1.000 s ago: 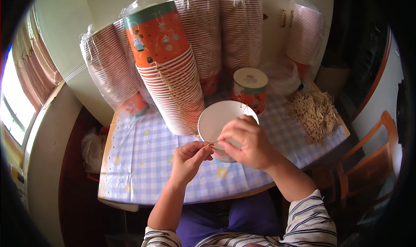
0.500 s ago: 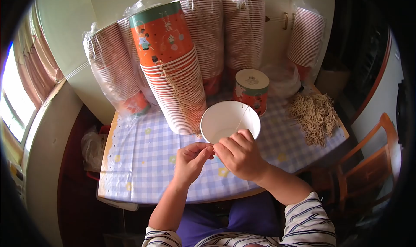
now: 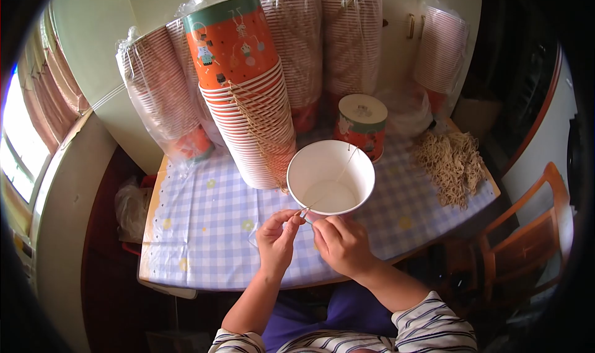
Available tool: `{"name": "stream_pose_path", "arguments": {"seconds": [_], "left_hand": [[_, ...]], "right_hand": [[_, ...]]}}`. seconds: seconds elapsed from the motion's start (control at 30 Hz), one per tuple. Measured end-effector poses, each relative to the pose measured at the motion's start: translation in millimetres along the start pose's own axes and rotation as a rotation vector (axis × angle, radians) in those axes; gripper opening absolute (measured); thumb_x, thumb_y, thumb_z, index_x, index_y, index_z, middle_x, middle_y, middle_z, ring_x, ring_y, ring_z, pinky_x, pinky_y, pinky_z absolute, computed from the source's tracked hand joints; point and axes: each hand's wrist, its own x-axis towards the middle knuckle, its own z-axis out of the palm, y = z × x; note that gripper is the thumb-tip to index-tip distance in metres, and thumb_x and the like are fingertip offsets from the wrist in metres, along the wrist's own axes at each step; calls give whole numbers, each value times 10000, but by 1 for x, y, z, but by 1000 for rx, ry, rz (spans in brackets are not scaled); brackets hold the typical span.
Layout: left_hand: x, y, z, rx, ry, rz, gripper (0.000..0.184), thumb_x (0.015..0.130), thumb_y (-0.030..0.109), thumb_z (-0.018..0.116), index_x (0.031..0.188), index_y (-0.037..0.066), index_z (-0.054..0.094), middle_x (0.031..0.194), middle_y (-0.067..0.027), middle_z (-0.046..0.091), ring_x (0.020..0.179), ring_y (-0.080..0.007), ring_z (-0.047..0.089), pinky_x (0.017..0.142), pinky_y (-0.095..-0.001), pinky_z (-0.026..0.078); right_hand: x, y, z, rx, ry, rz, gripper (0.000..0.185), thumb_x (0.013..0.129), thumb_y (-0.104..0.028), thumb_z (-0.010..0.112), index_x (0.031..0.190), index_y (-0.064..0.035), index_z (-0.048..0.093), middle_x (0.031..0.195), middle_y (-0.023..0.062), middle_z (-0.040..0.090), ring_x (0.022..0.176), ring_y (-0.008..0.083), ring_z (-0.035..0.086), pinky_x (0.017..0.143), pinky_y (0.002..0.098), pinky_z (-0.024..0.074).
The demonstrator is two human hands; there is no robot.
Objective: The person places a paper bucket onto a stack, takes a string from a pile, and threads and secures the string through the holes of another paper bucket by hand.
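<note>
A white-lined paper bucket [image 3: 304, 173] stands upright on the table in front of me, its mouth facing up. A thin cord [image 3: 344, 163] passes through its far rim and crosses the inside to the near rim. My left hand [image 3: 277, 241] pinches the cord's end just outside the near rim. Beside it, my right hand [image 3: 342, 244] is closed, thumb and fingertips pinching the same cord close to the bucket. Behind the bucket, to the left, rises a tall stack of nested buckets [image 3: 248, 130] with cord handles hanging down its side.
An upside-down orange and green bucket [image 3: 362, 112] sits behind the white-lined one. At the right lies a heap of tan cords [image 3: 451, 167]. Several plastic-wrapped bucket stacks [image 3: 155, 86] line the back. The table has a checked cloth [image 3: 217, 229]; a wooden chair [image 3: 533, 229] is on the right.
My right hand has moved down and back from over the bucket's near rim, uncovering the inside. The cord now shows drawn across the bucket to my fingers.
</note>
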Motion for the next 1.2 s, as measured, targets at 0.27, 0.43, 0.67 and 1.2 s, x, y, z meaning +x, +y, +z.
{"name": "stream_pose_path", "arguments": {"seconds": [0.27, 0.43, 0.67, 1.2], "left_hand": [[7, -15, -9, -187, -86, -155, 102, 863, -41, 621, 961, -34, 594, 970, -127, 661, 902, -180, 642, 837, -298, 520], [11, -18, -7, -207, -85, -210, 123, 828, -55, 645, 923, -14, 579, 935, -135, 664, 835, -192, 654, 786, -307, 536], [23, -8, -2, -103, -137, -228, 304, 809, -36, 680, 1077, -13, 539, 923, -102, 657, 831, -173, 645, 778, -289, 523], [26, 1, 6, 1128, -302, 639, 601, 750, 9, 753, 1246, 60, 417, 915, -36, 676, 768, -241, 647, 849, -365, 488]], "right_hand": [[-8, 17, 31, 25, 140, 55, 268, 748, -53, 687, 1010, -41, 634, 857, 52, 622, 642, 232, 607, 568, 337, 491], [-7, 19, 33, 48, 114, 148, 219, 735, -22, 690, 942, -39, 623, 815, 72, 653, 646, 252, 635, 553, 345, 512], [-9, 27, 44, 146, 191, 190, 183, 751, -52, 688, 924, -46, 627, 733, 74, 633, 613, 252, 626, 535, 350, 497], [-16, 30, 46, 376, 206, 308, 247, 740, -8, 698, 977, -53, 641, 835, 98, 693, 704, 255, 676, 635, 341, 532]]}}
